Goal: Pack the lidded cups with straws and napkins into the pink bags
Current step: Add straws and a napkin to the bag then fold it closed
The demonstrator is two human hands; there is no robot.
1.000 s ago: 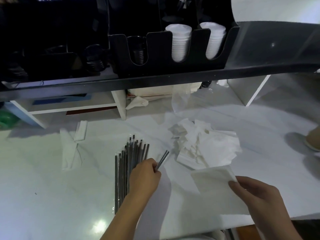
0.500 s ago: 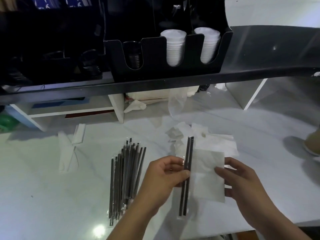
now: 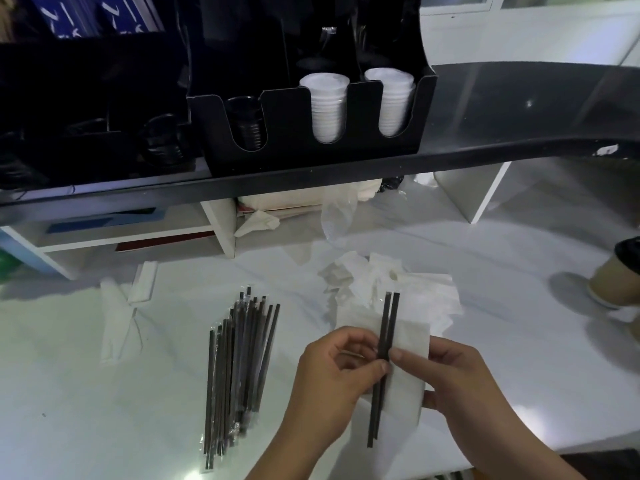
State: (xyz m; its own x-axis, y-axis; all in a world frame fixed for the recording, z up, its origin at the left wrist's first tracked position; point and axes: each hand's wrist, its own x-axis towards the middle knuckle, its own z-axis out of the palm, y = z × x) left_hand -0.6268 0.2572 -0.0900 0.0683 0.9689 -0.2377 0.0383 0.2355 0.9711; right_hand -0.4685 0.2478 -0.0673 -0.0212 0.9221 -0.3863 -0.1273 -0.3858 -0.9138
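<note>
Our left hand (image 3: 334, 372) pinches two thin black straws (image 3: 383, 362) between thumb and fingers, and our right hand (image 3: 460, 382) presses its thumb beside them, its grip closed on a flat white napkin (image 3: 408, 375) — soft, matte paper folded square behind the straws. The straws run upright through both grips, their ends sticking out far and near. To the left a bundle of wrapped straws (image 3: 239, 368) lies on the glossy white table (image 3: 104, 410). Just beyond, crumpled napkins (image 3: 426, 292) are heaped. At the right edge stands a brown lidded cup (image 3: 616, 271) — well apart.
</note>
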